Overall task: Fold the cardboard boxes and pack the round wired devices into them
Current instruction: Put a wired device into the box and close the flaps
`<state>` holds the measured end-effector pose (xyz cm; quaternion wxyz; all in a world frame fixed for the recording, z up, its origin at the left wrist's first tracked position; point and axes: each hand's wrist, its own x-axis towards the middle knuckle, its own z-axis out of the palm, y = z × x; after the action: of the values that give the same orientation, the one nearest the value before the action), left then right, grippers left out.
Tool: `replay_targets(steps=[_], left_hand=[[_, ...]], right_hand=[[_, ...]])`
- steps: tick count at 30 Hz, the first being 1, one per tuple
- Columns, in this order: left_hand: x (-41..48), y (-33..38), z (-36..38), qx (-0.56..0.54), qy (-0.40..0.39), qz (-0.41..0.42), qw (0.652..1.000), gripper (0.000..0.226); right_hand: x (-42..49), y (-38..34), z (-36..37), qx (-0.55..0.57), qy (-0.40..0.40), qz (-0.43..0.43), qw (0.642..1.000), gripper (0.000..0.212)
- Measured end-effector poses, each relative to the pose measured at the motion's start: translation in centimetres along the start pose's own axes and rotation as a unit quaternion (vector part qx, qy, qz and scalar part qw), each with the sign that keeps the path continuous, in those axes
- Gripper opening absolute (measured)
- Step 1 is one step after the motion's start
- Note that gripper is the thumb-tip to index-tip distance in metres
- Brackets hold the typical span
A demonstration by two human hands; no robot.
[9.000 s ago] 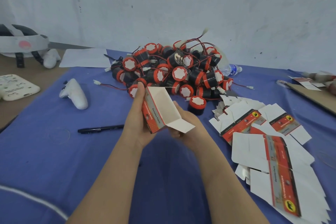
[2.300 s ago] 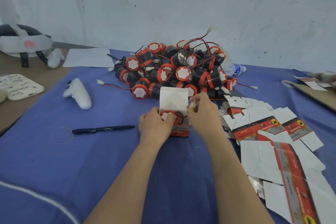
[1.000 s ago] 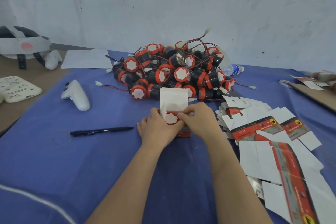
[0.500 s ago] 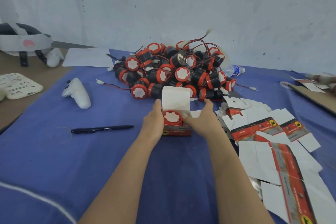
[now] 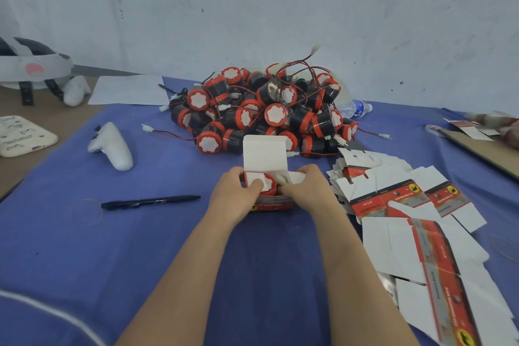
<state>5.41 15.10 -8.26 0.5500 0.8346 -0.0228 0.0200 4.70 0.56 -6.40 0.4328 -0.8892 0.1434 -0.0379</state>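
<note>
Position: your head camera looks from above the near edge of the blue-clothed worktop (image 5: pixel 84 261).
Facing: forward and down, toward the pale wall (image 5: pixel 252 8).
Nearness: close; the small red-and-white cardboard box (image 5: pixel 271 205) sits mid-frame between your left hand (image 5: pixel 234 195) and right hand (image 5: pixel 307 191).

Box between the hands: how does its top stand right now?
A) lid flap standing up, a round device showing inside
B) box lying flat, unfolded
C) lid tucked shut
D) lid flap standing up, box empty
A: the lid flap of the box stands upright behind the opening. A red-rimmed device shows inside, while the left hand and right hand grip its sides.
</note>
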Motion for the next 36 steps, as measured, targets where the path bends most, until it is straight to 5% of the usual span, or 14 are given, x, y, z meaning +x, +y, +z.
replay_targets(steps=[6, 11, 14, 19, 23, 26, 30, 36], left_hand=[[0.0, -0.1, 0.2, -0.04, 0.062, 0.017, 0.997, 0.025], [-0.1, -0.1, 0.2, -0.076, 0.086, 0.07, 0.991, 0.032], [0.0, -0.3, 0.2, -0.054, 0.084, 0.106, 0.989, 0.033], [0.0, -0.3, 0.2, -0.03, 0.049, 0.109, 0.992, 0.036], [-0.4, -0.5, 0.2, -0.029, 0.008, 0.141, 0.99, 0.013], [-0.3, -0.9, 0.2, 0.037, 0.014, 0.176, 0.984, 0.034], [0.0, -0.8, 0.0, 0.065, 0.075, 0.15, 0.984, 0.038], [-0.4, -0.6, 0.2, 0.025, 0.041, 0.153, 0.987, 0.037]], right_hand=[[-0.6, -1.4, 1.8, 0.011, 0.094, -0.157, 0.983, 0.056], [-0.8, -1.6, 2.4, 0.045, 0.097, -0.161, 0.981, 0.01], [0.0, -0.3, 1.5, 0.032, 0.104, -0.122, 0.986, 0.019], [0.4, 0.6, 1.3, 0.16, 0.01, -0.086, 0.983, 0.036], [0.3, 0.6, 0.9, 0.225, -0.04, -0.086, 0.97, 0.041], [0.3, 0.7, 0.8, 0.262, -0.086, -0.074, 0.958, 0.041], [0.2, 0.8, 1.0, 0.198, -0.057, -0.127, 0.97, 0.037], [0.3, 1.1, 1.2, 0.156, -0.011, -0.158, 0.975, 0.033]])
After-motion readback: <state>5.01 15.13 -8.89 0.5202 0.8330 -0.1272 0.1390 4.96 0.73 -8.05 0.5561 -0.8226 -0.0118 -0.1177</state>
